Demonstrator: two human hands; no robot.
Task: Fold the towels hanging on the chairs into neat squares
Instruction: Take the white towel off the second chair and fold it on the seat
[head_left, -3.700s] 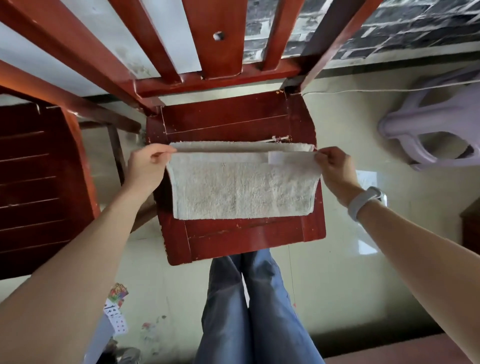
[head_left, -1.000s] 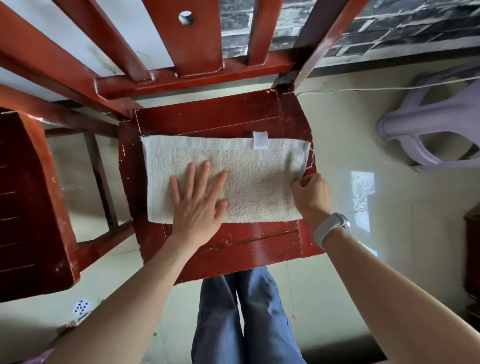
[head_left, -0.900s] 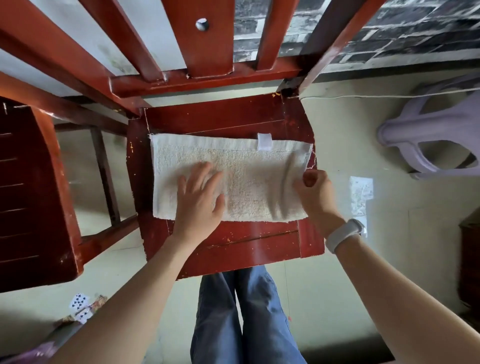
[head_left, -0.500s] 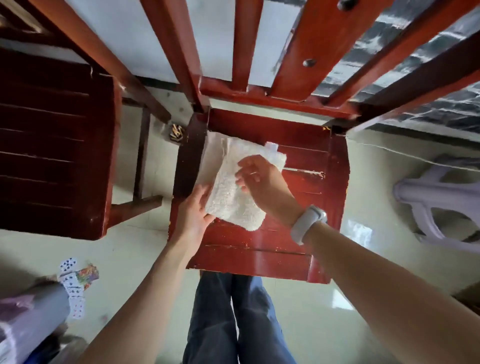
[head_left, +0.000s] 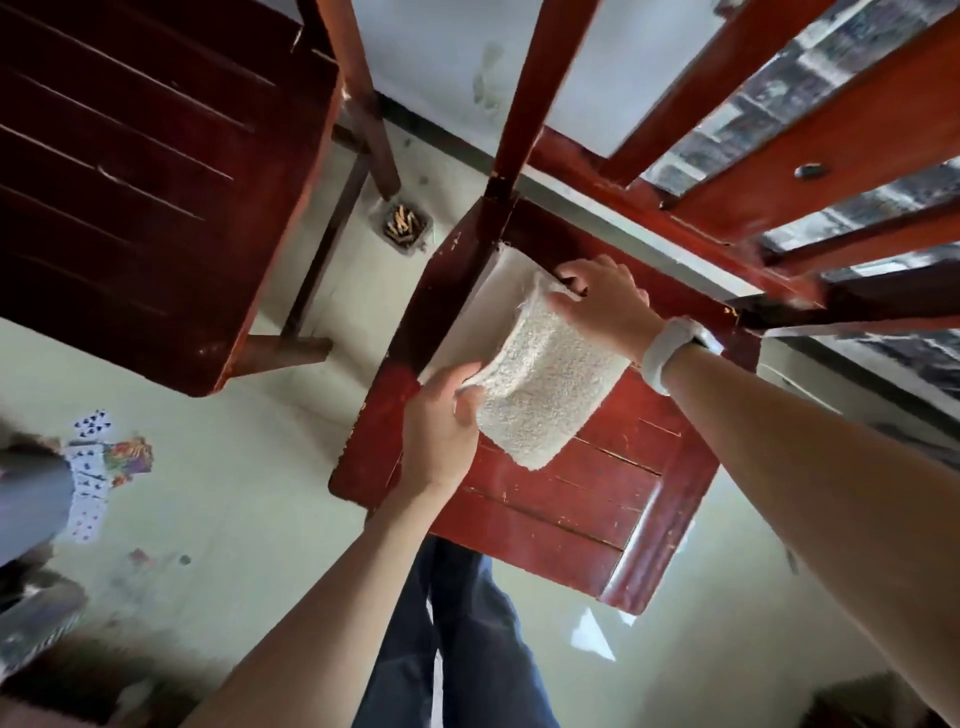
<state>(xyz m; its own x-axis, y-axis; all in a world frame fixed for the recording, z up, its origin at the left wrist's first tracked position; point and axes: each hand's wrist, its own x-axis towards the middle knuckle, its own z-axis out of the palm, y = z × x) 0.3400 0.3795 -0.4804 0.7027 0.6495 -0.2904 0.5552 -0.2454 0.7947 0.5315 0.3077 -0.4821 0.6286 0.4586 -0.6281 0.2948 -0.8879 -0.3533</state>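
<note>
One towel (head_left: 540, 379); two chairs (head_left: 571, 493); each hand (head_left: 441, 421) grips it.

Both bare forearms reach forward and converge. Left hand (head_left: 441, 415): fingers curled round the near edge of the towel (head_left: 540, 395), thumb on top, wrist straight. Right hand (head_left: 605, 304): crossed over toward the left, pale band on the wrist, thumb and fingers pinching the towel's far corner.
</note>
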